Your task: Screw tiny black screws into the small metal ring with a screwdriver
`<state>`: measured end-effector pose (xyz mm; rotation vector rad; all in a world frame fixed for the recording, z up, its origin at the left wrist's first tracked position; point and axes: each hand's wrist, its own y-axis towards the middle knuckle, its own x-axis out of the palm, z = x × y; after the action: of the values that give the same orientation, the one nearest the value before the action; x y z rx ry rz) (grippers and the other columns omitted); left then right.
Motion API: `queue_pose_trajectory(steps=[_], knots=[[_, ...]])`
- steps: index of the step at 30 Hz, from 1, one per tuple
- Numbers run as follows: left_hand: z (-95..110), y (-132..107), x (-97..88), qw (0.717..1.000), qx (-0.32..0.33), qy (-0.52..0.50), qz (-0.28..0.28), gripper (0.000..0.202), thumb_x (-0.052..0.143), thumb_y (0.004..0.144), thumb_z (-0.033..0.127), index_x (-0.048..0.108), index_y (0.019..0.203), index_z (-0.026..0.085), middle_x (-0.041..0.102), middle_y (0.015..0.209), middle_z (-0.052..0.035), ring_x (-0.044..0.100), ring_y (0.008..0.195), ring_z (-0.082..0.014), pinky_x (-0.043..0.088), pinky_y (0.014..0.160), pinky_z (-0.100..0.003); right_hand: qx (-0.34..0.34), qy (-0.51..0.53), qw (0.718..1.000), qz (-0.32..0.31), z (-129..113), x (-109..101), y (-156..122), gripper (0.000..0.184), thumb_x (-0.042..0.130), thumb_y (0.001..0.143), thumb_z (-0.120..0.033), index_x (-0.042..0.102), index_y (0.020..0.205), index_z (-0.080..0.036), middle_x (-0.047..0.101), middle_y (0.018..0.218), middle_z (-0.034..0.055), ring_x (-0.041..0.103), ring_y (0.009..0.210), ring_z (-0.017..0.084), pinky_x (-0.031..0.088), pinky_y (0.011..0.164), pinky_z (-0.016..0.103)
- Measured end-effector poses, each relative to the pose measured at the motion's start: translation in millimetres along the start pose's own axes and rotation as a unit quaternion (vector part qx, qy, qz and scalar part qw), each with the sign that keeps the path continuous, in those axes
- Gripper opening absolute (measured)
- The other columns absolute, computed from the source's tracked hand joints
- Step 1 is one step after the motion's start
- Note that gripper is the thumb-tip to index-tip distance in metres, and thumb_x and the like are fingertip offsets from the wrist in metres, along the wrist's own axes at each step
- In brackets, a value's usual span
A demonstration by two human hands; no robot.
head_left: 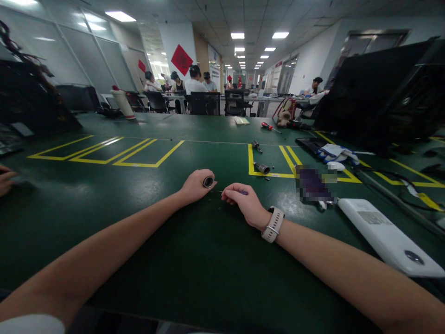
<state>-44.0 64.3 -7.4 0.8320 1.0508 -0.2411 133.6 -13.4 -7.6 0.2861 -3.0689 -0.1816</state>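
My left hand is wrapped round a metal cylinder, whose round open end faces me. My right hand pinches a thin tool with a dark purplish handle. Its slim tip points left toward the cylinder and looks apart from it; the exact kind of tool is too small to tell. Below the hands lie a tiny ring and another small part. To the right, a metal fitting and a second one rest by the yellow tape, with a few tiny pieces beside them.
On the green table, a white power bank-like device and a blurred phone-like item lie at right. Farther back are gloves, a red screwdriver and a white bottle. Another person's hand shows at far left.
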Motion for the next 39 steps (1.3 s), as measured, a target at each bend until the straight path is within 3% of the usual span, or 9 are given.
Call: queue_pose_trajectory(steps=[5,10,21,32,39], knots=[[2,0,-1.5,1.000,0.012,-0.002,-0.028,0.015,0.055,0.076,0.027,0.049,0.067,0.017,0.051,0.064,0.0017,0.048,0.060,-0.0129,0.037,0.060,-0.026,-0.024,-0.044,0.999,-0.019,5,-2,0,0.013,0.056,0.074,-0.025,0.065,0.071,-0.016,0.063,0.073,0.0017,0.055,0.071,0.014,0.040,0.064,0.027],[3,0,-2.2,0.999,-0.002,0.007,-0.042,0.011,0.055,0.075,0.026,0.051,0.068,0.017,0.053,0.066,0.0010,0.050,0.062,-0.0136,0.038,0.062,-0.026,-0.026,-0.022,0.999,0.014,5,-2,0,0.013,0.055,0.073,-0.026,0.063,0.067,-0.017,0.061,0.067,0.0008,0.053,0.064,0.013,0.040,0.060,0.027],[-2,1,0.3,0.995,-0.087,0.043,-0.006,0.007,0.053,0.073,0.022,0.053,0.068,0.018,0.056,0.068,-0.0010,0.052,0.063,-0.0154,0.037,0.057,-0.026,-0.048,-0.070,0.995,0.045,-6,-2,-5,0.017,0.051,0.072,-0.021,0.060,0.059,-0.018,0.058,0.060,-0.0005,0.052,0.063,0.014,0.038,0.061,0.028],[-1,0,-0.7,0.995,-0.087,0.045,-0.016,0.004,0.051,0.073,0.020,0.052,0.070,0.018,0.056,0.069,-0.0013,0.053,0.065,-0.0160,0.038,0.059,-0.027,-0.035,-0.063,0.996,0.052,0,-5,-3,0.017,0.051,0.072,-0.023,0.060,0.059,-0.018,0.056,0.058,-0.0009,0.050,0.060,0.014,0.037,0.060,0.029],[5,1,-4.3,0.991,-0.113,0.066,-0.017,0.005,0.051,0.072,0.018,0.053,0.067,0.019,0.056,0.067,-0.0012,0.053,0.064,-0.0165,0.037,0.056,-0.027,-0.067,-0.101,0.987,0.104,4,-5,0,0.012,0.053,0.076,-0.028,0.062,0.076,-0.020,0.061,0.079,0.0013,0.054,0.076,0.017,0.040,0.071,0.031]])
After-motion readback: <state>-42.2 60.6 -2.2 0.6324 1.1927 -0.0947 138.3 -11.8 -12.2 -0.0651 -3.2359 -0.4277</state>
